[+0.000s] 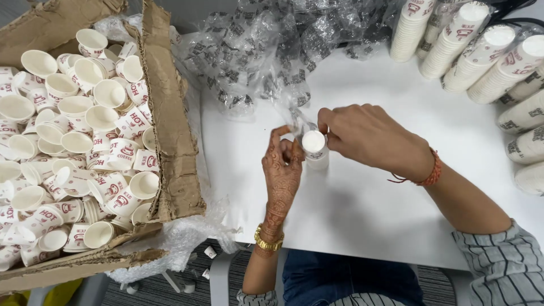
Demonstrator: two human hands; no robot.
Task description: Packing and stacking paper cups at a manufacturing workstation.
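White bench (368, 215): plain top; its near edge runs above the person's lap.
Left hand (281, 170): henna-patterned, gold bangle at the wrist, fingers curled against the left side of the small stack of cups.
Right hand (368, 136): red thread at the wrist, fingertips pinching the clear plastic sleeve at the top of the same stack.
Small stack of cups (314, 148): white paper, partly sleeved, held between both hands over the middle of the bench, toward its left edge.
Cardboard box (170, 124): open, just off the left edge, heaped with loose paper cups (79, 130), white with red print.
Crumpled plastic wrap (255, 51): clear with dark print, at the far-left corner.
Stacked cups (476, 45): long rows lying along the far-right corner and right edge.
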